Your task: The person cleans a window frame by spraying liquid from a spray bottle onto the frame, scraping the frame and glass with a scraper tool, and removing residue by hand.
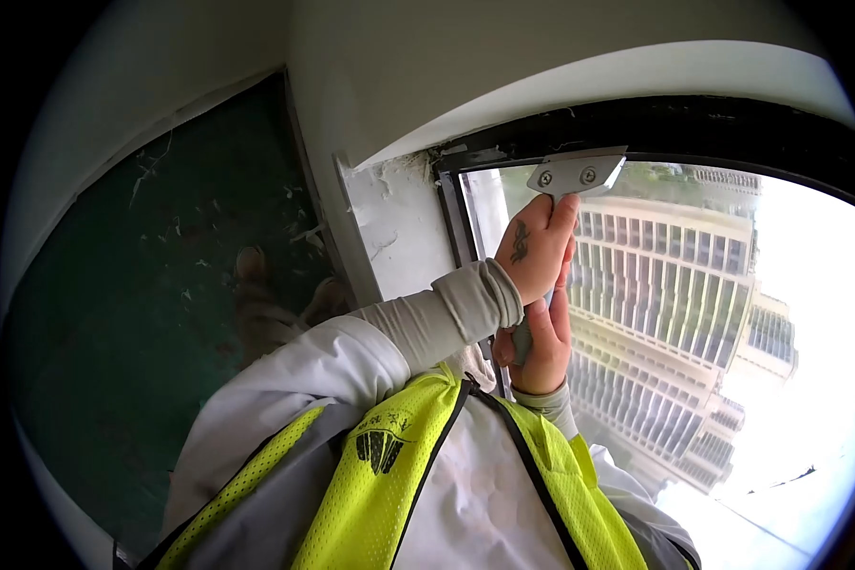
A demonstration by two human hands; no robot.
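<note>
My left hand (537,247), with a dark mark on its back, is closed round the upper handle of a scraper. The scraper's silver metal head (578,175) has two screws, and its edge meets the lower side of the black window frame (674,128). Below, my right hand (544,347) wraps the lower part of the blue-grey handle. Both hands are in front of the window glass (655,285). Grey sleeves cover both wrists.
Tall buildings show through the glass. A pale wall (399,223) stands left of the window. Farther left are a dark green floor (114,313) with scattered pale debris, and two feet. A yellow vest (380,456) covers my torso.
</note>
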